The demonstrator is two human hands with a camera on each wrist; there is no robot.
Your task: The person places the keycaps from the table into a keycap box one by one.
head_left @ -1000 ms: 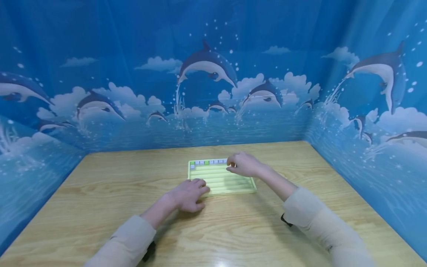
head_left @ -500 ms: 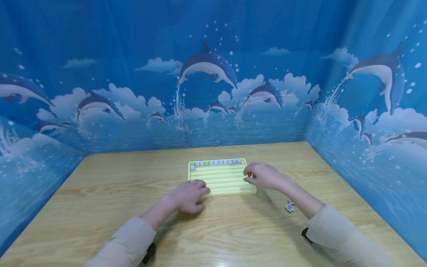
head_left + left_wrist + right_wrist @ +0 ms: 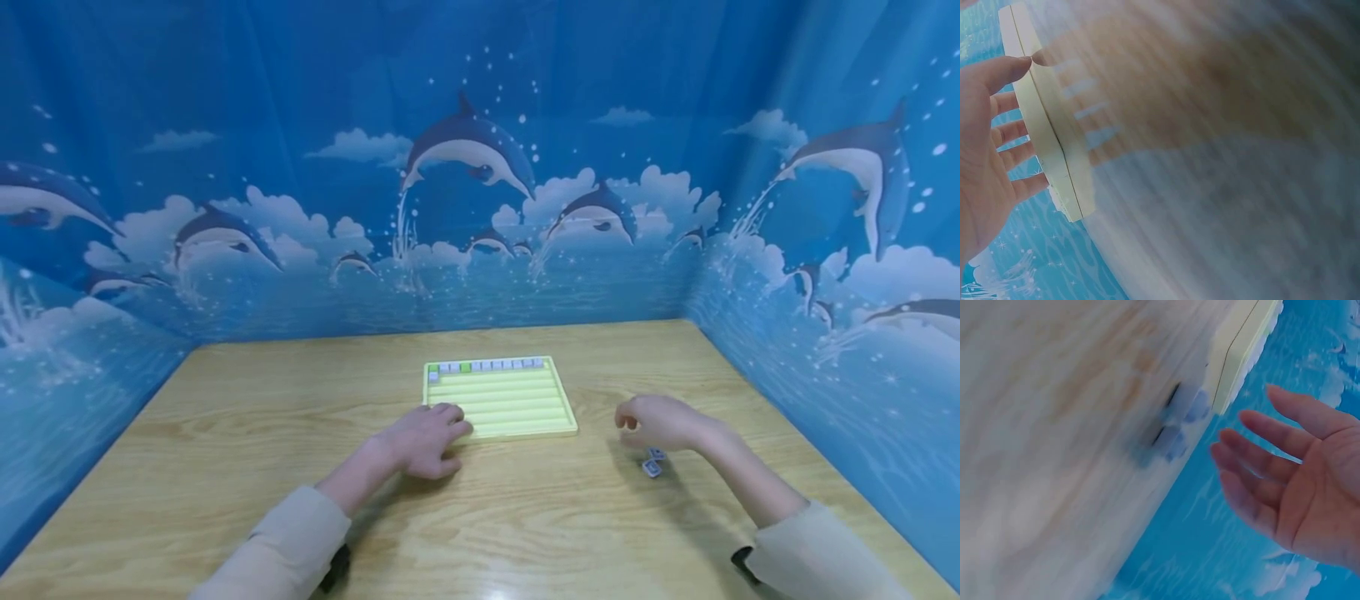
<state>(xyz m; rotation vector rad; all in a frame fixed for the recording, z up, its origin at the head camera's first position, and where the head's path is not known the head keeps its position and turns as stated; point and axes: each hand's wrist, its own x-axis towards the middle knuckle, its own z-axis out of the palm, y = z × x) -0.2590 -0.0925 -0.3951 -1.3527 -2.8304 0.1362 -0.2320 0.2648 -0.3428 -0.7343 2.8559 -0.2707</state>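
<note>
A pale yellow-green ridged tray (image 3: 513, 406) lies on the table. Small square pieces, mostly pale blue-white with a couple of green ones, fill most of its far groove; one more pale piece (image 3: 433, 377) sits at the left of the second groove. My left hand (image 3: 423, 440) rests at the tray's near-left corner, fingers extended over the edge; in the left wrist view the thumb touches the tray's near side. To the tray's right, my right hand (image 3: 663, 422) hovers with loosely bent fingers and nothing in it. Just below it lie two loose small blue-grey square pieces (image 3: 652, 468), their markings too small to read.
The wooden table (image 3: 480, 517) extends around the tray. A blue curtain (image 3: 315, 200) printed with dolphins and clouds stands along its back and sides.
My right hand has moved from the tray's far-right part, rightward and nearer, to beside the two loose pieces, uncovering the far row's right end. The left hand has stayed in place.
</note>
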